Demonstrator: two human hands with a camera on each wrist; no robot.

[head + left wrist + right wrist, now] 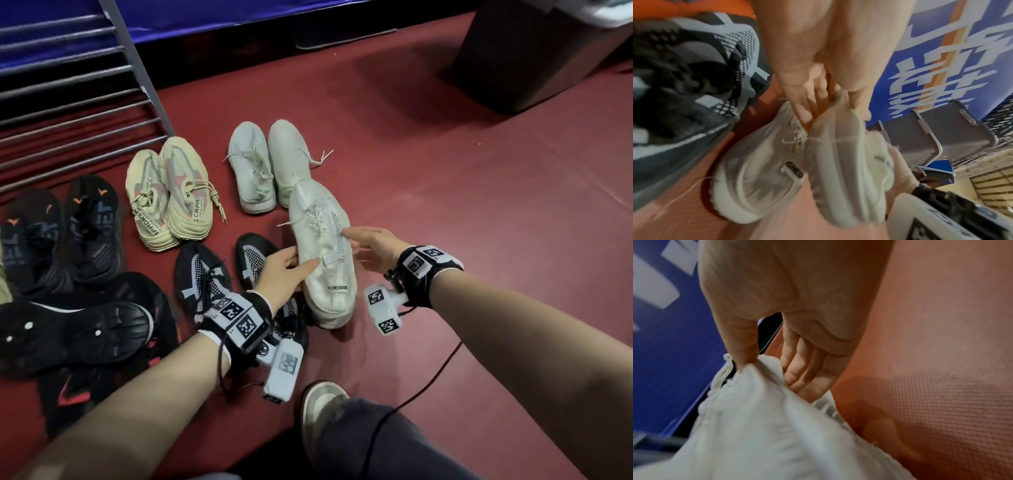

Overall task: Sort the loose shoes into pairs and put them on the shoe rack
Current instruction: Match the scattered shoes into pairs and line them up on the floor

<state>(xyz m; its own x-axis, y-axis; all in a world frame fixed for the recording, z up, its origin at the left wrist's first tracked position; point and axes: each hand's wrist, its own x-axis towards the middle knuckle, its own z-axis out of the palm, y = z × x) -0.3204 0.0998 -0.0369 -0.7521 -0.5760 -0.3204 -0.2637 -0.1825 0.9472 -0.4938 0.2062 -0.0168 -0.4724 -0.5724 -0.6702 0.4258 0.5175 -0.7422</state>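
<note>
**Head view: both hands on a white sneaker pair**

Head view: the left hand (281,274) and right hand (371,248) hold a pair of white sneakers (325,250) between them above the red floor (445,205). Left thumb lies over the upper, fingers go behind it; right fingers curl against the far side. Beyond the fingertips sit a pale grey pair (267,164), a beige pair (171,195) and a black pair (61,236); under the left hand lies a black-and-white mesh pair (205,277). The shoe rack (78,113) stands farther off, past the left fingers.

Left wrist view: the left fingers (803,104) are pressed together, tucked between the two white sneakers (764,175), thumb clamping the nearer one. A mesh shoe (694,68) lies off to the side.

Right wrist view: the right thumb (742,340) and the close-set fingers (803,368) pinch the white upper (756,426) by its laces.
</note>
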